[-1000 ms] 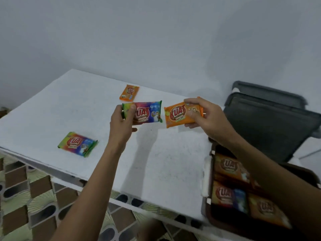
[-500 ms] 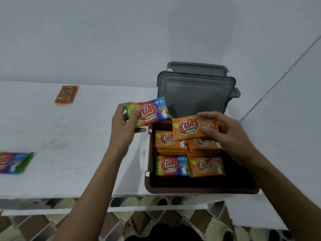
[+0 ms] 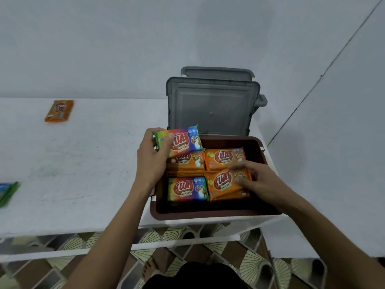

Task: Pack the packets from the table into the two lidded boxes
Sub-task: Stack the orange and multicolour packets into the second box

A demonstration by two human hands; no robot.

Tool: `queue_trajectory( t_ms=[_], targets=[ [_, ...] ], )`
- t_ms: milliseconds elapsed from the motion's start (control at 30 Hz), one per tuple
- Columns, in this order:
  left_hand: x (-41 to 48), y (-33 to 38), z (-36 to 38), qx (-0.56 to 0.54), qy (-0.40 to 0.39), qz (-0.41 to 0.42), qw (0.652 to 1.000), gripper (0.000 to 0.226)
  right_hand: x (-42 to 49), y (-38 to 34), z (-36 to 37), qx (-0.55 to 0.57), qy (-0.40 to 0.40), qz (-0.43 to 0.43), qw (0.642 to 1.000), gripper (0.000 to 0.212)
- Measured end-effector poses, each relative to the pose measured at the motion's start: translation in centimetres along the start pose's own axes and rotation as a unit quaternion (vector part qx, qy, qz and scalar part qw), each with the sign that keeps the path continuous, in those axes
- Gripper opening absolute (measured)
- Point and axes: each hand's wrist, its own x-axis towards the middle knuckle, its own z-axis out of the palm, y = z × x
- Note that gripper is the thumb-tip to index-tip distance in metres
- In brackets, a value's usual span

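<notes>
Packets awaiting packing lay on the white table (image 3: 83,163) at left: a green-edged packet (image 3: 8,192), cut off by the frame, and a lone orange packet (image 3: 59,111) near the wall (image 3: 125,49), both well apart from the box. Your left hand (image 3: 153,161) pinched a rainbow packet (image 3: 181,142) by its left end, thumb on top, and held it tilted above the far left corner of the brown box (image 3: 208,213). Such sachets looked light, soft and slick, so a pinch at a short edge would probably serve better than a grip across the bulging middle. Inside the box, stacked packets (image 3: 187,189) formed four piles side by side. Your right hand (image 3: 260,182) gripped the right end of an orange packet (image 3: 223,183) that rested on the near right pile. Behind the box, the grey lid (image 3: 212,109) stood open against the wall, with a second lid (image 3: 216,73) behind it. The raised lid and the box walls seemed the likeliest obstructions.
</notes>
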Motion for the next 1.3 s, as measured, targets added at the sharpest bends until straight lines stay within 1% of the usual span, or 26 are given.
queue_trajectory(
  t_ms=[67,133,233,333,467,567,600,667,733,800,900,933,1000,1033,1100,1233,1300],
  targets=[
    [0.0,0.0,0.0,0.016,-0.002,0.002,1.000,0.031,0.3,0.6,0.4,-0.036,0.026,0.021,0.999,0.023],
    [0.0,-0.1,0.0,0.032,-0.004,0.005,0.999,0.031,0.7,1.0,0.8,-0.122,0.056,0.039,0.990,0.024],
    [0.0,-0.3,0.1,0.051,-0.002,0.011,0.999,0.031,0.7,1.3,1.7,-0.266,0.077,0.037,0.960,0.028],
    [0.0,-0.2,0.1,0.056,0.000,0.015,0.998,0.030,0.4,0.8,2.0,-0.359,0.081,0.038,0.929,0.033],
    [0.0,-0.2,0.2,0.054,-0.001,0.017,0.998,0.031,0.2,0.0,2.3,-0.437,0.082,0.044,0.894,0.042],
    [0.1,-0.2,0.1,0.047,-0.004,0.018,0.999,0.033,0.5,-0.9,2.2,-0.458,0.138,0.015,0.878,0.045],
    [0.2,-0.2,0.0,0.043,-0.008,0.016,0.999,0.034,0.7,-1.2,2.2,-0.442,0.167,-0.011,0.881,0.043],
    [0.3,-0.1,0.0,0.035,-0.016,0.012,0.999,0.036,1.2,-2.0,2.1,-0.371,0.202,-0.081,0.903,0.036],
    [0.3,0.1,-0.1,0.024,-0.027,0.007,0.999,0.036,2.0,-2.9,2.4,-0.276,0.192,-0.147,0.930,0.033],
    [0.2,0.4,-0.3,0.009,-0.044,0.002,0.999,0.033,2.8,-3.8,2.8,-0.171,0.164,-0.178,0.955,0.038],
    [-0.1,0.9,-0.6,-0.015,-0.080,0.001,0.997,0.031,3.3,-5.2,3.6,0.018,0.082,-0.157,0.984,0.041],
    [-0.1,1.1,-0.7,-0.020,-0.092,0.002,0.996,0.033,3.4,-5.6,4.0,0.094,0.055,-0.139,0.984,0.039],
    [-0.4,1.3,-0.9,-0.024,-0.107,0.005,0.994,0.037,3.4,-5.9,4.6,0.223,0.019,-0.103,0.969,0.034],
    [-0.4,1.4,-0.9,-0.021,-0.110,0.009,0.994,0.037,3.5,-5.9,4.9,0.250,0.012,-0.094,0.964,0.032],
    [-0.5,1.5,-1.1,0.007,-0.109,0.020,0.994,0.032,3.6,-5.8,5.2,0.251,0.008,-0.086,0.964,0.030],
    [-0.4,1.4,-1.7,0.125,-0.106,0.064,0.984,0.020,3.1,-5.5,5.2,0.248,0.006,-0.079,0.966,0.028],
    [-0.2,1.1,-2.1,0.184,-0.084,0.101,0.974,0.017,2.7,-5.1,5.1,0.226,0.003,-0.077,0.971,0.027]
  ],
)
